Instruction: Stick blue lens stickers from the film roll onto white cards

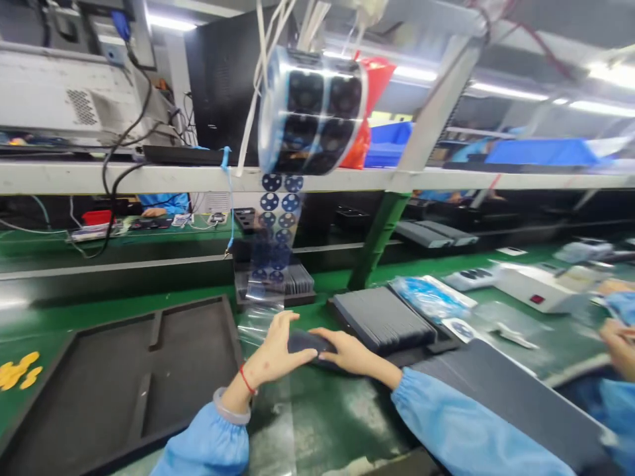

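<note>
A small dark flat piece (pixel 305 341) is held low over the green bench by both hands. My left hand (pixel 275 352) grips its left end, thumb along the near edge and the index finger raised. On its right end, my right hand (pixel 350 352) has thumb and fingers closed. The exact kind of piece does not show. Just beyond my left hand hangs a clear strip of round dark stickers (pixel 276 239), running down from a large roll (pixel 322 112) overhead. Behind my right hand, dark flat panels (pixel 380 317) stand tightly packed in a black tray.
A black divided tray (pixel 193 377) lies at left, beside orange-yellow discs (pixel 18 371). More upright panels (pixel 300 277) fill a tray behind the strip. A green post (pixel 378 241) supports the shelf (pixel 198 180). A large grey board (pixel 501 390) and a co-worker's hand (pixel 620 347) are at right.
</note>
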`<state>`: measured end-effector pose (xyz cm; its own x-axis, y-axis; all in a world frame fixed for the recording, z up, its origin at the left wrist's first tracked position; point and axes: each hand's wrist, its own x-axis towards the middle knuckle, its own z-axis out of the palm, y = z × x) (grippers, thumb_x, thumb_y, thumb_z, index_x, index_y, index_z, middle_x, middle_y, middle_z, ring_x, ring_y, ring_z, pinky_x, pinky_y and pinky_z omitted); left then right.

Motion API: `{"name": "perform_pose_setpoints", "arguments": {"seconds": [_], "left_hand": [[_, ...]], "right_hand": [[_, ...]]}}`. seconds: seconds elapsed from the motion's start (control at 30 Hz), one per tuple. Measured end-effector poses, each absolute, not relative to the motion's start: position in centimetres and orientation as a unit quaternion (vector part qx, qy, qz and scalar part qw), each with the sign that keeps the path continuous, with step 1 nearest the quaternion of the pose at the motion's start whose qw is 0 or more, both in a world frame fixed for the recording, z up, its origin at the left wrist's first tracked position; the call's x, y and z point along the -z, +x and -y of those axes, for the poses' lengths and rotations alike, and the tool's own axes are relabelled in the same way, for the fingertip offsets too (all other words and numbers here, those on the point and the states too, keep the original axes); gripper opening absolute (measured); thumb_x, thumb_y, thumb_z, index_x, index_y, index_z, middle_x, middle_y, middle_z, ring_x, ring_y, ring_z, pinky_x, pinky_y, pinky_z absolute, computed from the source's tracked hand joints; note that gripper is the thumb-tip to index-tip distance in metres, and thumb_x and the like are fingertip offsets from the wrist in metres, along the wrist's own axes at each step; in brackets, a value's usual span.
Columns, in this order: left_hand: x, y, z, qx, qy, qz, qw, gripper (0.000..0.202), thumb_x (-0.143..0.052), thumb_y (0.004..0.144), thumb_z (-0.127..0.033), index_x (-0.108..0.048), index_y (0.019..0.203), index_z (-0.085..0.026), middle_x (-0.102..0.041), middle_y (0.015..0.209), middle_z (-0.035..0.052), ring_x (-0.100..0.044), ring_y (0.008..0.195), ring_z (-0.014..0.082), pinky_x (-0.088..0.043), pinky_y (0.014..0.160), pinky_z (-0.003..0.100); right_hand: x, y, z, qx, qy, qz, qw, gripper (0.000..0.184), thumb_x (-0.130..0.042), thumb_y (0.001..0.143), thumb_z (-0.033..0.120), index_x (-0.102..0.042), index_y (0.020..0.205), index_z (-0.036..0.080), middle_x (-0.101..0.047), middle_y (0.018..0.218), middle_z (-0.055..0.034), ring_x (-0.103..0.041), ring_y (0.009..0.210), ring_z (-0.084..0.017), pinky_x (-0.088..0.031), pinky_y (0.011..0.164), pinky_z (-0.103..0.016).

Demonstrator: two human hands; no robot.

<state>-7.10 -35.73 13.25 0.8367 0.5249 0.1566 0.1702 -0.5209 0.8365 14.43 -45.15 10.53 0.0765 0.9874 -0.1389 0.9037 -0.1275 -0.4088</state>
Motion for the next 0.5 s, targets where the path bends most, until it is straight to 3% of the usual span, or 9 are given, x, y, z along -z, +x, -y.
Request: {"name": "perform_pose_setpoints", "arguments": {"seconds": [0.1,0.17,0.37,0.5], "left_hand": [[-9.1,-4.1,36.4,-0.173,0.815,-0.276,0.48,0.101,-0.075,0.065,-0.035,-0.022,0.143,0.001,-0.022,0.147,0.0264,-0.021,0.142,0.0318,-0.018,0.12,0.042],[-7.0,-3.2,36.6,-0.15,0.808,-0.279,0.498,0.104,-0.077,0.058,-0.028,-0.022,0.141,0.002,-0.025,0.146,0.0282,-0.026,0.14,0.0333,-0.021,0.118,0.043],[-4.7,-2.8,36.6,-0.179,0.792,-0.271,0.517,0.074,-0.062,0.072,-0.024,-0.028,0.135,-0.005,-0.043,0.134,0.0208,-0.045,0.126,0.0269,-0.03,0.112,0.042],[-4.0,-2.2,37.2,-0.195,0.774,-0.26,0.543,0.069,-0.059,0.074,-0.032,-0.03,0.132,-0.01,-0.041,0.136,0.0188,-0.042,0.13,0.0266,-0.027,0.114,0.041]], "right_hand": [[-9.1,13.3,46.0,-0.185,-0.726,0.654,0.103,0.05,-0.059,0.081,0.015,-0.055,0.131,0.018,-0.06,0.127,-0.0051,-0.058,0.115,-0.018,-0.041,0.097,-0.028],[-8.8,12.9,46.6,-0.166,-0.734,0.65,0.109,0.049,-0.058,0.084,0.017,-0.054,0.133,0.017,-0.059,0.128,-0.0068,-0.056,0.116,-0.018,-0.039,0.099,-0.029],[-8.8,13.5,49.2,-0.101,-0.818,0.55,0.134,0.046,-0.069,0.081,0.025,-0.059,0.126,0.022,-0.059,0.122,-0.008,-0.05,0.117,-0.024,-0.024,0.108,-0.045],[-7.9,13.5,50.1,-0.091,-0.853,0.478,0.189,0.03,-0.069,0.083,0.031,-0.063,0.111,0.023,-0.056,0.123,-0.0052,-0.046,0.12,-0.021,-0.028,0.104,-0.039]]}}
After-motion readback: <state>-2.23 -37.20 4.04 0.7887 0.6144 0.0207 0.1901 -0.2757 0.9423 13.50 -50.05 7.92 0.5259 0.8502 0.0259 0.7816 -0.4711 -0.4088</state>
